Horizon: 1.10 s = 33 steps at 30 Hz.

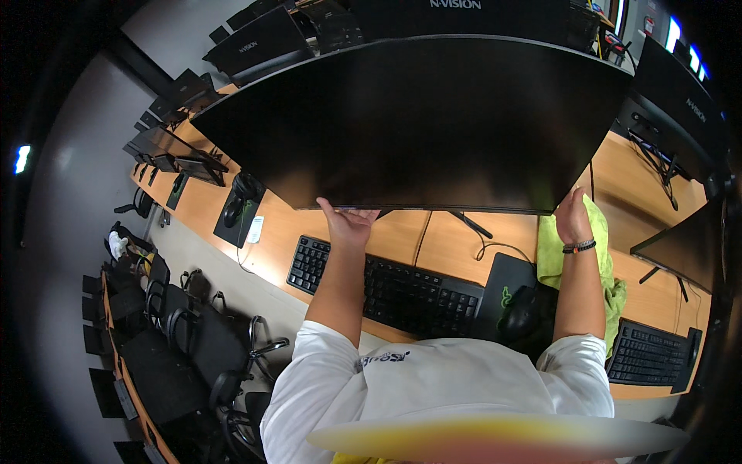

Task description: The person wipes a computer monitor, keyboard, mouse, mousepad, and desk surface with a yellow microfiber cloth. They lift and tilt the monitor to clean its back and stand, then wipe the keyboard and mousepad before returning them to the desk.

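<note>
A wide black computer monitor (417, 127) with a dark screen spans the middle of the view, above a wooden desk (400, 232). My left hand (349, 223) is under its bottom edge, palm up, thumb against the front. At the lower right corner, my right hand (573, 217) holds the monitor's side, its fingers partly hidden. A yellow-green cloth (600, 232) lies beside and under my right wrist. Below the screen are a black keyboard (417, 296), partly covered by my left forearm, and a black mouse (520, 313) on a dark mouse pad (504, 272).
More monitors stand behind (469, 20) and to the right (678, 110). Another keyboard (649, 354) is at the lower right. A headset (246, 185) and a second mouse lie at the left. Black office chairs (214, 336) crowd the lower left. Cables trail across the desk.
</note>
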Each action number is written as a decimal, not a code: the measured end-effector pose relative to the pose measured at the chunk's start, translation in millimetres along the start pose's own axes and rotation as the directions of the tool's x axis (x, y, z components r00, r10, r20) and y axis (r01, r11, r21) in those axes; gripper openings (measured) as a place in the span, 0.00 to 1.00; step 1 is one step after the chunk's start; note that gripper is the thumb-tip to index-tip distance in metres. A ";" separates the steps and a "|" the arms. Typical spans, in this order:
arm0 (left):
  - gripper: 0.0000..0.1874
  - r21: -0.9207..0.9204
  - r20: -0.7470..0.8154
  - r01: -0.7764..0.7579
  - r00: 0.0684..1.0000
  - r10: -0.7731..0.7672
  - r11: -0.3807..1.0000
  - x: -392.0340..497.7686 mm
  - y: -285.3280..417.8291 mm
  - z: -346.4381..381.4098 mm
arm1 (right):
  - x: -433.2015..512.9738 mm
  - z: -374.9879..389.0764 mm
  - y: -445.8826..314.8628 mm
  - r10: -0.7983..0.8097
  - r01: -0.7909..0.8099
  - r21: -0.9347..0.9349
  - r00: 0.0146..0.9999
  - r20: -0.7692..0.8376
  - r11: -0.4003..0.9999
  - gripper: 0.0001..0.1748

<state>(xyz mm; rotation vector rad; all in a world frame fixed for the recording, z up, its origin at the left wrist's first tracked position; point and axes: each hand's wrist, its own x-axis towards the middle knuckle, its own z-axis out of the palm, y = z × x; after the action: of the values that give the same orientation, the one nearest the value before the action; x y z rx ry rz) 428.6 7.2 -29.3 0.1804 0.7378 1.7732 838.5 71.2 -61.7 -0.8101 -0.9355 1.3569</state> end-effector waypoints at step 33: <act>0.37 0.296 0.866 -0.619 0.495 -0.069 -0.727 -94.5 107.8 231.9 | -11.2 -34.5 -39.6 0.283 -0.356 -0.923 0.879 -0.383 -0.145 0.56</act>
<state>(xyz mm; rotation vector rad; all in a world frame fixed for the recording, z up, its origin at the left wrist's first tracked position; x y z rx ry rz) 483.0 -5.5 237.5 2.7817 1.9432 0.7651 886.9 59.1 -41.7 -2.4232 -1.8192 0.7268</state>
